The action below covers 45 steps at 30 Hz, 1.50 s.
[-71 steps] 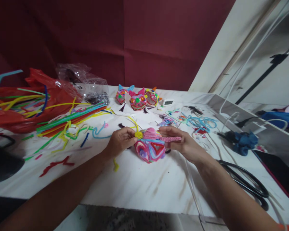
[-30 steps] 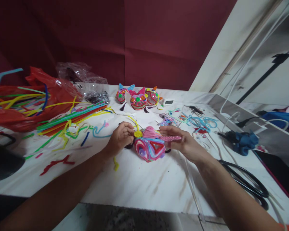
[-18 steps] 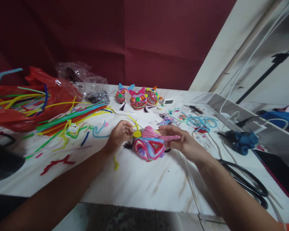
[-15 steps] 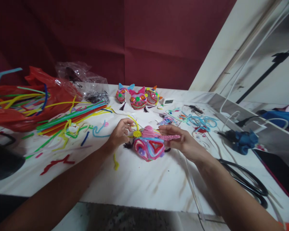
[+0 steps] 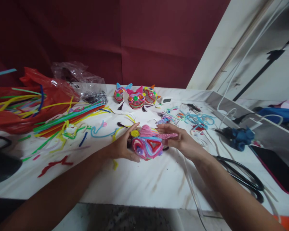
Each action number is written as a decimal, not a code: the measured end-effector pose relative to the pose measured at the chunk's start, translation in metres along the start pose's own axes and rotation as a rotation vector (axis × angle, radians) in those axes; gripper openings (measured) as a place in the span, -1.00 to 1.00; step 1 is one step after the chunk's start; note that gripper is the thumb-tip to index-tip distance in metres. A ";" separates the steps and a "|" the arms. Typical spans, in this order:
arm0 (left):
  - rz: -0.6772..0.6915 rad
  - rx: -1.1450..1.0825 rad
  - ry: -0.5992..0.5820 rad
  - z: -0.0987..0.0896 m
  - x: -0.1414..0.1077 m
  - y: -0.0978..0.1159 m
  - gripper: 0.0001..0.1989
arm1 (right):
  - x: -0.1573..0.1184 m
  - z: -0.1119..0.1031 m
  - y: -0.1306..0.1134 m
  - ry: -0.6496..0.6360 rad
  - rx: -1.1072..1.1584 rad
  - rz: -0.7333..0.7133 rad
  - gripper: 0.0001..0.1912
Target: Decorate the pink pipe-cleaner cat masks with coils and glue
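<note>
A pink, blue and red animal head made of coiled pipe cleaners (image 5: 148,147) is between my hands near the middle of the table. It has a pink top knob, a pink horn pointing right and a yellow coil at its upper left. My left hand (image 5: 125,144) wraps its left side, the thumb low in front and fingers behind. On the other side my right hand (image 5: 179,139) grips it by the upper right, beside the horn; some fingertips are hidden behind. Yellow pipe cleaner (image 5: 115,164) and a dark tassel (image 5: 122,124) lie left of the head.
Several similar animal heads (image 5: 136,100) stand at the back near a small white digital display (image 5: 166,100). At left are a pile of pipe cleaners (image 5: 69,118) and a red plastic bag (image 5: 60,88). Right are black cable (image 5: 240,178) and a phone (image 5: 274,166).
My left hand has left the yellow pipe cleaner at upper left and moved down and right around the head's left side. My right hand keeps its hold. The view has shifted slightly.
</note>
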<state>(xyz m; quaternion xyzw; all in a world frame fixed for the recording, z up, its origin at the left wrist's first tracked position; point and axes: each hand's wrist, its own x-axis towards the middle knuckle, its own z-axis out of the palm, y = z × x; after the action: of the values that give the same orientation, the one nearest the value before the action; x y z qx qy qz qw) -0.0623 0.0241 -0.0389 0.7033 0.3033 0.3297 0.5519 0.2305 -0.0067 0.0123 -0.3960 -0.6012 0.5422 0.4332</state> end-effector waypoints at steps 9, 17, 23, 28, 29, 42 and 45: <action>0.037 -0.106 0.041 0.006 0.006 -0.003 0.63 | -0.001 0.003 -0.003 0.006 -0.036 0.006 -0.43; 0.039 -0.123 0.056 0.009 0.005 0.004 0.63 | 0.000 0.003 -0.002 0.007 0.001 0.021 -0.41; 0.040 -0.102 0.072 0.011 0.006 0.005 0.61 | 0.000 0.003 -0.002 0.025 -0.002 0.024 -0.41; 0.033 -0.119 0.058 0.011 0.006 0.003 0.58 | 0.001 0.003 -0.001 0.008 -0.003 0.028 -0.42; 0.033 -0.123 0.057 0.011 0.006 0.002 0.59 | 0.000 0.003 -0.001 0.008 -0.003 0.026 -0.42; 0.052 -0.078 -0.013 0.010 0.004 0.007 0.66 | -0.001 0.008 -0.006 0.032 -0.023 0.038 -0.44; 0.068 -0.067 -0.002 0.011 0.003 0.010 0.67 | -0.002 0.009 -0.007 0.033 -0.008 0.045 -0.42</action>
<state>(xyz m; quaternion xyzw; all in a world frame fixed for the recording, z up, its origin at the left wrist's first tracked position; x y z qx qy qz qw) -0.0512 0.0186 -0.0311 0.6945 0.2676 0.3575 0.5641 0.2223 -0.0118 0.0183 -0.4202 -0.5871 0.5427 0.4292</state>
